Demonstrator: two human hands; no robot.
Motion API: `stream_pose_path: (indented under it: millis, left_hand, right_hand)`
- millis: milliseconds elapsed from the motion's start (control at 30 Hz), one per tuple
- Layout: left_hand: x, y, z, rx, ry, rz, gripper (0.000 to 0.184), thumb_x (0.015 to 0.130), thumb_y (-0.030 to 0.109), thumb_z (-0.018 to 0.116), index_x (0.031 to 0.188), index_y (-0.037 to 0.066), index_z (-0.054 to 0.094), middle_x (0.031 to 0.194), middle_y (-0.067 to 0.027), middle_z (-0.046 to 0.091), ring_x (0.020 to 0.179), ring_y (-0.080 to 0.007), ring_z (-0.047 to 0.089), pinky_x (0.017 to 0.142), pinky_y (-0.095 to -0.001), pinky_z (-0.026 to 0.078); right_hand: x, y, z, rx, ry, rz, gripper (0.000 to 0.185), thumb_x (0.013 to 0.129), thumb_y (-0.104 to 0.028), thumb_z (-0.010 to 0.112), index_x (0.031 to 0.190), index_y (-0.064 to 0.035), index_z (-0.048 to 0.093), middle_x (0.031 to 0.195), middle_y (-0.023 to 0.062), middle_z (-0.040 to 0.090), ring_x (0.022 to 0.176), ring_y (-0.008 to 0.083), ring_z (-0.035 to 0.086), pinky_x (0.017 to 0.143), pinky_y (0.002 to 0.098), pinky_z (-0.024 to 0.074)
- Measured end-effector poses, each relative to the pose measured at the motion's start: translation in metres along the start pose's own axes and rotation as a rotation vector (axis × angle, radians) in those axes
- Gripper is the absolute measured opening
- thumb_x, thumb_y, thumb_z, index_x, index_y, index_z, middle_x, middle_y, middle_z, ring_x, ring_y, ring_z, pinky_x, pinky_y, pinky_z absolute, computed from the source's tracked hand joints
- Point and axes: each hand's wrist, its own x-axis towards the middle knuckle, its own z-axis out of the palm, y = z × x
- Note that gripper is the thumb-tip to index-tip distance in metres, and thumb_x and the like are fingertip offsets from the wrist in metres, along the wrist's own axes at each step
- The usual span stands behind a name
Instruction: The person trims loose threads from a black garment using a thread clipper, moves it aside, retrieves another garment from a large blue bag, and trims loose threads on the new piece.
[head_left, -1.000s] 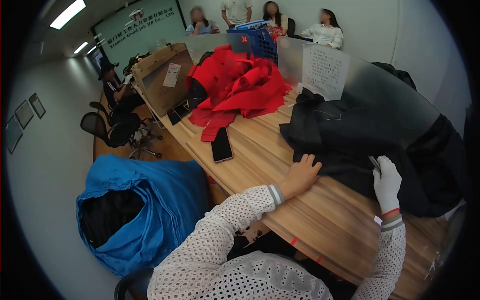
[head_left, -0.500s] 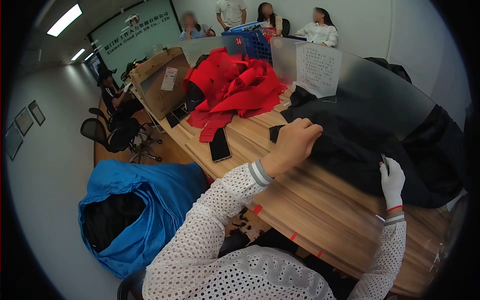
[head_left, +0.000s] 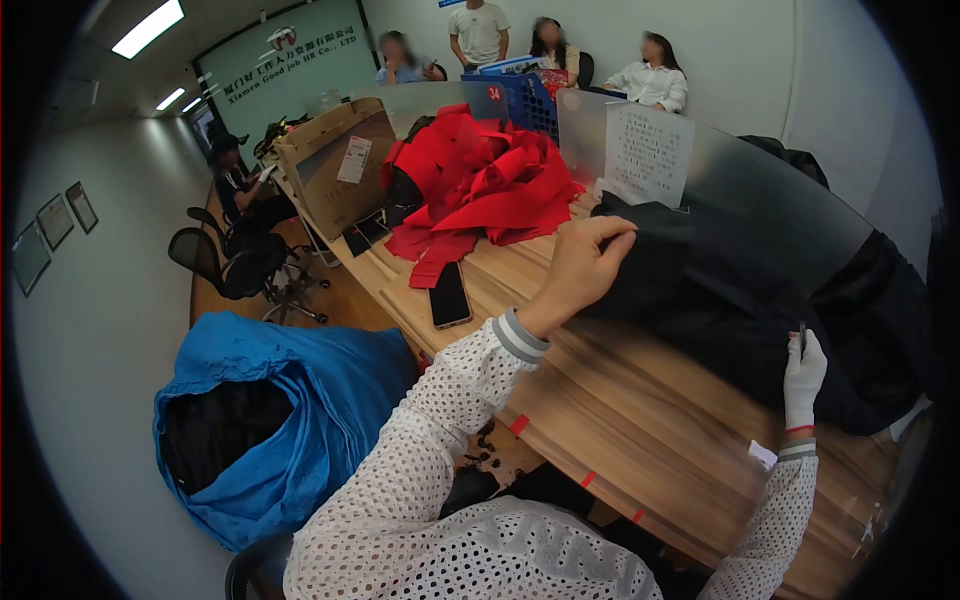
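My bare left hand (head_left: 590, 262) is closed, thumb and fingers pinching the edge of a black cloth garment (head_left: 700, 290). The garment spreads over the right side of the table, folded and partly smeared by motion. In a white glove, my right hand (head_left: 804, 375) is closed around small thread snips (head_left: 802, 338), of which only slim dark metal tips show. That hand rests against the garment's near edge; whether it also grips the cloth is hidden. A small white label or scrap (head_left: 762, 455) lies beside my right wrist.
A heap of red cloth strips (head_left: 490, 185) lies at the back, with a phone (head_left: 450, 295) before it and a cardboard box (head_left: 335, 165) to its left. A frosted divider (head_left: 740, 180) carries a paper sheet (head_left: 648, 150). A blue sack (head_left: 330, 400) stands left. Several people sit or stand beyond.
The garment's left end has come off the wood beside my left hand and now lies further right and up. My right hand has shifted slightly right. The view has turned a little.
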Motion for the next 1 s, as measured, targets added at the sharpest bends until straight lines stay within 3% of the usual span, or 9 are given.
stream_pose_path:
  millis: [67, 133, 267, 367, 433, 500, 633, 867, 1000]
  left_hand:
    - [0.011, -0.028, -0.01, -0.227, 0.077, -0.126, 0.017, 0.089, 0.009, 0.062, 0.1, -0.002, 0.067, 0.076, -0.0058, 0.066, 0.067, -0.0107, 0.061, 0.058, -0.0278, 0.047]
    - [0.026, -0.021, -0.03, -0.491, 0.067, -0.48, 0.016, 0.094, 0.011, 0.058, 0.099, -0.002, 0.068, 0.084, -0.0012, 0.066, 0.072, -0.0087, 0.061, 0.059, -0.0223, 0.048]
    - [0.03, -0.07, -0.025, -0.437, 0.052, -0.63, 0.02, 0.094, 0.015, 0.058, 0.104, 0.0, 0.066, 0.081, 0.0004, 0.064, 0.069, -0.0071, 0.058, 0.055, -0.0222, 0.048]
    - [-0.01, -0.059, -0.003, 0.007, 0.286, -0.22, 0.038, 0.093, 0.017, 0.061, 0.126, 0.002, 0.052, 0.093, -0.0044, 0.059, 0.079, -0.01, 0.056, 0.064, -0.024, 0.046]
    - [-0.064, -0.033, 0.009, 0.014, 0.349, -0.206, 0.062, 0.086, 0.026, 0.071, 0.135, 0.004, 0.041, 0.11, -0.0104, 0.053, 0.095, -0.0164, 0.054, 0.08, -0.03, 0.046]
    - [-0.112, -0.023, 0.014, 0.127, 0.13, -0.074, 0.084, 0.074, 0.031, 0.08, 0.142, 0.009, 0.035, 0.129, -0.0216, 0.042, 0.118, -0.0355, 0.044, 0.098, -0.0425, 0.039]
    - [-0.135, -0.035, 0.027, 0.496, -0.04, -0.107, 0.107, 0.063, 0.027, 0.087, 0.148, 0.011, 0.024, 0.143, -0.0279, 0.023, 0.132, -0.047, 0.026, 0.107, -0.0543, 0.026]
    - [-0.1, -0.08, 0.017, 0.42, 0.232, -0.152, 0.088, 0.066, -0.001, 0.074, 0.142, 0.004, 0.03, 0.134, -0.028, 0.034, 0.122, -0.0469, 0.039, 0.101, -0.045, 0.037]
    - [-0.096, -0.084, 0.013, 0.322, 0.224, -0.147, 0.078, 0.068, -0.001, 0.072, 0.137, 0.002, 0.035, 0.13, -0.0252, 0.039, 0.118, -0.0441, 0.044, 0.097, -0.0435, 0.04]
  right_hand:
    - [0.001, 0.007, 0.002, 0.131, 0.193, -0.035, 0.021, 0.096, -0.016, 0.053, 0.089, 0.0031, 0.058, 0.072, 0.0159, 0.058, 0.063, 0.0283, 0.056, 0.061, 0.0349, 0.043]
    - [0.006, 0.015, -0.005, 0.103, 0.174, -0.042, 0.022, 0.096, -0.017, 0.052, 0.095, 0.0037, 0.06, 0.074, 0.0152, 0.061, 0.064, 0.0257, 0.057, 0.062, 0.0342, 0.0438]
    - [0.012, 0.016, -0.002, 0.138, 0.192, 0.041, 0.025, 0.097, -0.019, 0.051, 0.097, 0.0039, 0.061, 0.076, 0.0146, 0.064, 0.067, 0.0225, 0.059, 0.063, 0.0339, 0.0447]
    - [0.021, 0.011, -0.006, 0.139, 0.243, 0.024, 0.026, 0.098, -0.02, 0.051, 0.098, 0.0042, 0.061, 0.078, 0.015, 0.065, 0.069, 0.0213, 0.06, 0.065, 0.033, 0.0456]
    - [0.023, 0.008, -0.009, 0.13, 0.229, 0.05, 0.027, 0.098, -0.021, 0.05, 0.098, 0.0043, 0.061, 0.079, 0.0154, 0.066, 0.069, 0.0209, 0.061, 0.066, 0.0325, 0.046]
    - [0.027, 0.007, -0.015, 0.108, 0.199, 0.091, 0.028, 0.099, -0.022, 0.05, 0.097, 0.0042, 0.061, 0.079, 0.0155, 0.066, 0.069, 0.0207, 0.06, 0.066, 0.0327, 0.046]
    - [0.034, 0.012, -0.009, 0.137, 0.266, 0.024, 0.028, 0.099, -0.022, 0.051, 0.095, 0.0041, 0.061, 0.074, 0.0142, 0.063, 0.066, 0.0198, 0.057, 0.063, 0.0333, 0.0444]
    - [0.033, 0.015, -0.014, 0.119, 0.219, 0.101, 0.028, 0.099, -0.02, 0.051, 0.095, 0.0058, 0.061, 0.081, 0.0149, 0.067, 0.072, 0.0198, 0.062, 0.069, 0.032, 0.0473]
    - [0.032, 0.02, -0.014, 0.168, 0.21, 0.11, 0.029, 0.099, -0.02, 0.05, 0.095, 0.0072, 0.06, 0.086, 0.0154, 0.069, 0.077, 0.0197, 0.063, 0.072, 0.0317, 0.0484]
